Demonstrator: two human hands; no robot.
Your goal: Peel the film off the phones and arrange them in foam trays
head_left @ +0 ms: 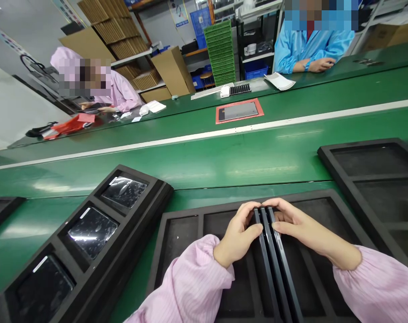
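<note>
Both my hands clasp a stack of three thin black tablets (pixel 273 260) standing on edge over a black foam tray (pixel 187 233) in front of me. My left hand (pixel 237 237) presses the stack's left side, fingers curled over its far end. My right hand (pixel 298 229) holds the right side, thumb along the edge. Pink sleeves cover both arms.
A long black tray (pixel 99 251) at left holds three wrapped tablets in pockets. Another black tray (pixel 375 179) lies at right. A tablet on a red mat (pixel 239 111) rides the green belt. Two people sit across the line, one in pink, one in blue.
</note>
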